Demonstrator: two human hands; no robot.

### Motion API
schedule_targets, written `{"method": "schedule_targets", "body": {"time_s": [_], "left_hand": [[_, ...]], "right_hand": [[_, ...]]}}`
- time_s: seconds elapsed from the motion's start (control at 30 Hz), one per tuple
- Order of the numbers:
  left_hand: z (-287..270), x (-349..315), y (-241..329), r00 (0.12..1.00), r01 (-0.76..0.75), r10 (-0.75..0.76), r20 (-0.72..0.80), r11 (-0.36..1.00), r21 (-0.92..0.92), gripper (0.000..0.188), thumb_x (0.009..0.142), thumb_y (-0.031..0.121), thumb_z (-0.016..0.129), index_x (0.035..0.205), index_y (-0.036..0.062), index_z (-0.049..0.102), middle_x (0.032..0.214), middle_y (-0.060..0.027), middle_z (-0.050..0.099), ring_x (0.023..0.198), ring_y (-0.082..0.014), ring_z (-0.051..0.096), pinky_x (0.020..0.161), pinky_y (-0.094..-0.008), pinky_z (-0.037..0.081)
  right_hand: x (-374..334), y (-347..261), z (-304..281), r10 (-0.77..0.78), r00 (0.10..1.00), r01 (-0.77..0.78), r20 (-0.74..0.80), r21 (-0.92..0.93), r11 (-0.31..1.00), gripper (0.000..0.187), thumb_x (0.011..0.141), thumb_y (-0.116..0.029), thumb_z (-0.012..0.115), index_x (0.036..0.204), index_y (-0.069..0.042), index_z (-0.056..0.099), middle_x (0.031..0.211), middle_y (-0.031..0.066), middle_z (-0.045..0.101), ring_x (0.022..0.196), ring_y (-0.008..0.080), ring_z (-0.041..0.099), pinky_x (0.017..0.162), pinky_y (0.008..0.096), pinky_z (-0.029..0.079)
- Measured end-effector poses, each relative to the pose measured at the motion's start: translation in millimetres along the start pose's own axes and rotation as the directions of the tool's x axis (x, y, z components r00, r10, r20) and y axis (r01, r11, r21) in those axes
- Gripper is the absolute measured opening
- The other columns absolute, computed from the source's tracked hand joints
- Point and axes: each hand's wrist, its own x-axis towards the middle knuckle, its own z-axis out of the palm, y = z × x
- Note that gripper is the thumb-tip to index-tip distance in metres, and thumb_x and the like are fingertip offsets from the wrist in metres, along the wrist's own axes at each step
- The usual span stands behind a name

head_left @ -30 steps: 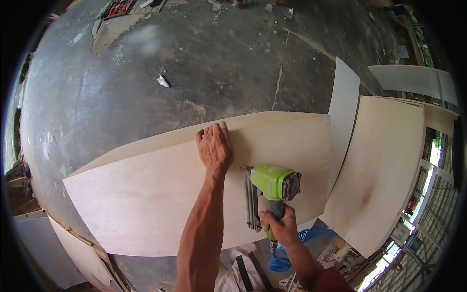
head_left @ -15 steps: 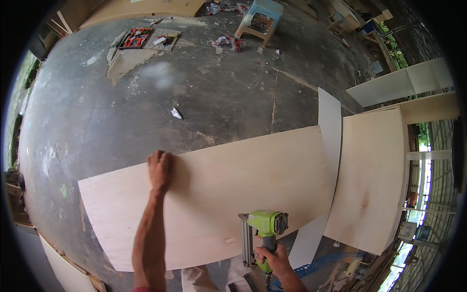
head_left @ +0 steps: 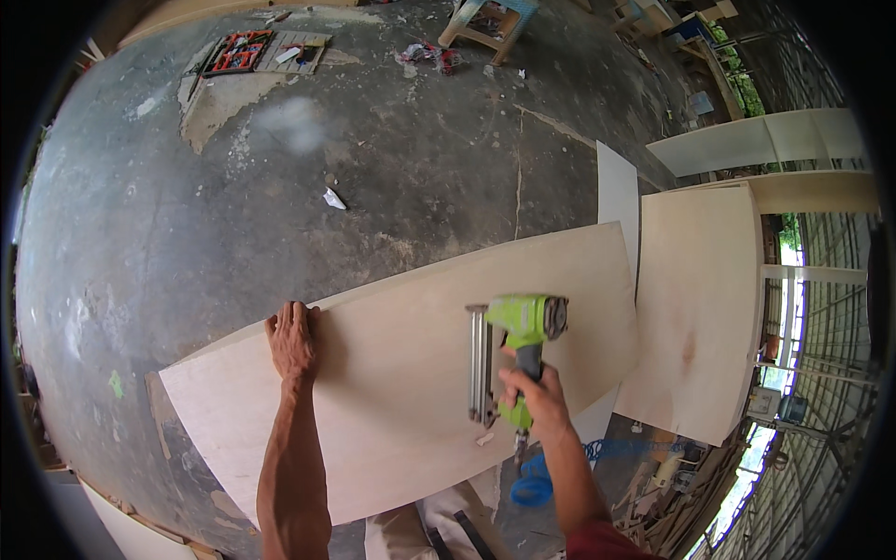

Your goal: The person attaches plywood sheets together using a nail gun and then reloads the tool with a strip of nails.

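A broad, pale plywood panel lies in front of me at a slant. My left hand grips its far edge, left of the middle, with the fingers curled over the rim. My right hand is wrapped round the handle of a green nail gun, held above the right part of the panel. The gun's long grey magazine points toward me, and its nose faces left. From the foot of the handle a fitting leads to a coiled blue air hose.
A white board and a wooden box-like cabinet piece stand at the right. Ahead on the concrete floor are a tool tray, a plastic stool and a white scrap. Wood offcuts lie at the lower right.
My right hand has raised the nail gun from the panel's near edge to over its right part. My left hand stays on the far edge, which now shows its thickness.
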Motion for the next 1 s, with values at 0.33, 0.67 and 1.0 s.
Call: {"method": "schedule_targets", "body": {"time_s": [0.33, 0.67, 1.0], "left_hand": [[-10, 3, 9, 0.999, 0.019, -0.020, 0.041, 1.000, 0.016, 0.024, 0.104, 0.026, 0.050, 0.091, 0.0054, 0.053, 0.093, -0.0120, 0.059, 0.096, -0.0314, 0.057, 0.093, -0.0454, 0.038], [-14, 1, 11, 0.995, 0.052, -0.051, 0.087, 0.999, -0.006, 0.025, 0.105, 0.026, 0.048, 0.091, 0.0049, 0.052, 0.092, -0.0121, 0.058, 0.095, -0.0316, 0.056, 0.095, -0.0457, 0.038], [-14, 1, 8, 0.993, 0.061, -0.062, 0.102, 0.998, 0.015, 0.027, 0.105, 0.027, 0.047, 0.091, 0.0046, 0.053, 0.092, -0.0127, 0.058, 0.096, -0.0322, 0.057, 0.096, -0.0465, 0.038]], "right_hand": [[72, -37, -9, -0.054, 0.998, 0.054, -0.016, -0.008, 0.998, 0.048, 0.089, -0.008, 0.073, 0.132, 0.004, 0.056, 0.066, -0.0019, 0.051, 0.053, 0.0097, 0.049, 0.055, 0.0295, 0.046], [78, -34, -17, -0.048, 0.999, 0.048, -0.003, -0.055, 0.997, 0.046, 0.089, -0.007, 0.073, 0.130, 0.002, 0.057, 0.066, -0.0027, 0.050, 0.052, 0.0095, 0.048, 0.055, 0.0298, 0.047], [79, -32, -20, -0.055, 0.998, 0.056, 0.018, -0.060, 0.997, 0.046, 0.088, -0.008, 0.073, 0.130, 0.002, 0.057, 0.066, -0.0030, 0.051, 0.052, 0.0088, 0.049, 0.057, 0.0298, 0.048]]}}
